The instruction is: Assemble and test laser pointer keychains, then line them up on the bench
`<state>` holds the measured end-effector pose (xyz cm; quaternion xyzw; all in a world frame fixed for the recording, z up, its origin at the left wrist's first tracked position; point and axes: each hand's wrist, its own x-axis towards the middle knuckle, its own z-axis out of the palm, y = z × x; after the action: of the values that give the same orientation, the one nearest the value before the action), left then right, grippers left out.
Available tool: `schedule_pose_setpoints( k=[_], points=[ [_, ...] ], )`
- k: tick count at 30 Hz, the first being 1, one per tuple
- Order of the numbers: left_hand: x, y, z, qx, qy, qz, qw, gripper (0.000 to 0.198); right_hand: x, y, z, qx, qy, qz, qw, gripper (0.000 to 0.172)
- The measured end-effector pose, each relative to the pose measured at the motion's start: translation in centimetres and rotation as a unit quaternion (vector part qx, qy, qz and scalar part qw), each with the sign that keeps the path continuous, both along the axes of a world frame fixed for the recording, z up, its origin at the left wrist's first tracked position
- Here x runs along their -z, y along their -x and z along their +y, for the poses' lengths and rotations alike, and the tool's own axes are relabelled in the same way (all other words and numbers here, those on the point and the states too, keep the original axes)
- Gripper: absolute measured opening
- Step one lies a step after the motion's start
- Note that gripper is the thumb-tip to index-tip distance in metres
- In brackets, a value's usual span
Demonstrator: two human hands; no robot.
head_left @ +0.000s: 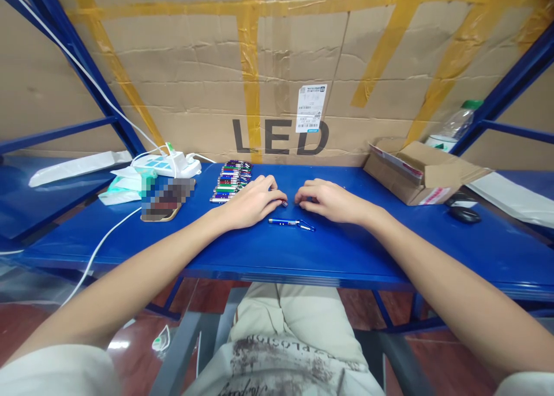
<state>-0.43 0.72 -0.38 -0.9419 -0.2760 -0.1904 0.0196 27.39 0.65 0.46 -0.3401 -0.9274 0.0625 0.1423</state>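
My left hand [255, 204] rests on the blue table, its fingers curled together. A small dark reddish bit shows at its thumb tip, too small to name. Across a narrow gap, my right hand [328, 201] lies with loosely bent fingers slightly apart, and nothing visible in them. Just in front of both hands, untouched, lies a blue pen-shaped light [283, 222] with a silver end and a dark blue loop at its right. Beyond my left wrist, a row of similar pen-shaped lights [228, 182] in several colours lies side by side, partly hidden by the hand.
At left are a phone-like item [168, 200], a power strip [162, 165] with white cables and a green-and-white packet [125, 185]. An open cardboard box [426, 171], a black mouse [464, 214] and a plastic bottle [454, 124] stand right. A large taped carton [194, 84] backs the table.
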Motion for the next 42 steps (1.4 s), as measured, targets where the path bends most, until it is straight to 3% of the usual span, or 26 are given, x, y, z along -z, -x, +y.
schedule_pose_setpoints(
  k=[6, 13, 20, 25, 34, 39, 42],
  points=[
    [-0.2, 0.0, 0.1, -0.004, -0.016, 0.023, 1.0, 0.045, 0.1, 0.0, 0.1, 0.0, -0.003, 0.001, 1.0, 0.021],
    [-0.6, 0.0, 0.0, 0.007, 0.02, -0.043, 0.999, 0.032, 0.2, 0.0, 0.1, 0.007, -0.012, 0.008, 1.0, 0.019],
    [-0.3, 0.5, 0.8, -0.024, 0.003, 0.01, 1.0, 0.04, 0.3, -0.6, 0.4, 0.051, -0.045, 0.011, 0.998, 0.024],
    [-0.2, 0.6, 0.9, -0.03, 0.019, 0.062, 0.997, 0.04, 0.3, -0.8, 0.6, 0.014, -0.019, 0.018, 1.0, 0.025],
    [0.0, 0.1, 1.0, -0.049, 0.087, -0.125, 0.987, 0.025, -0.6, -0.3, 0.0, -0.016, 0.039, 0.034, 0.999, 0.026],
    [0.4, -0.1, 1.5, -0.057, 0.185, -0.202, 0.96, 0.027, -0.6, -0.2, -0.1, -0.003, 0.056, 0.022, 0.998, 0.026],
    [0.5, -0.2, 1.4, -0.027, 0.262, -0.225, 0.938, 0.03, -0.7, -0.2, -0.1, 0.0, 0.057, 0.026, 0.998, 0.025]
  ],
)
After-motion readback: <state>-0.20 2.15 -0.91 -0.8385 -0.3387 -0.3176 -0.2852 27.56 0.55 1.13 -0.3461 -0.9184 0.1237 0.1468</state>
